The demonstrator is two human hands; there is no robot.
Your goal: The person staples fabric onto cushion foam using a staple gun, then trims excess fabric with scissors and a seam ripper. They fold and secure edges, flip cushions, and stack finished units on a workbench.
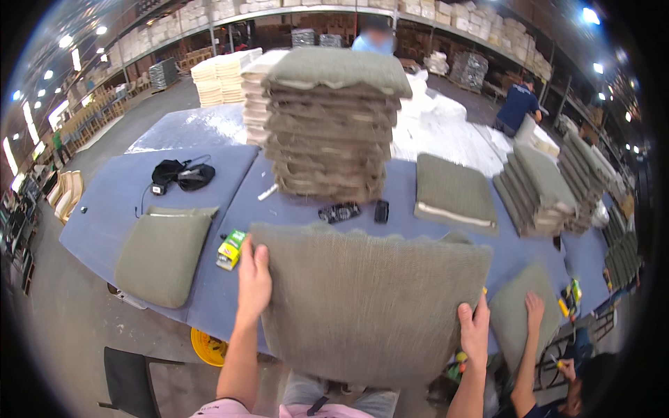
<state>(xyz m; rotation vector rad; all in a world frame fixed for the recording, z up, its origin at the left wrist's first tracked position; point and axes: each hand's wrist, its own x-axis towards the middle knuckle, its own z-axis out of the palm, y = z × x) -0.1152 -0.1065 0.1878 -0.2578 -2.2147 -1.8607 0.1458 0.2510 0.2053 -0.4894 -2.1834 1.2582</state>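
Between my two hands I hold up a grey-green fabric cushion (369, 306), broad side facing me and its upper edge wavy. My left hand (254, 279) grips its left edge, thumb on the near face. At the right edge my right hand (474, 324) is closed on it the same way; the fingers behind the cushion are hidden. Just beyond my left hand lies a small green and yellow box (231, 249). Past the cushion rises a tall stack of similar cushions (331, 132). Single cushions lie flat at the left (167, 258) and at the back right (454, 191).
The blue-topped table (240, 202) holds a black bundle with a cord (182, 174) and dark small items (339, 212). At right, a co-worker's hand (534, 306) rests on another cushion (519, 317); more cushion stacks (536, 188) stand beyond. A yellow bucket (207, 346) and black chair (129, 383) are below.
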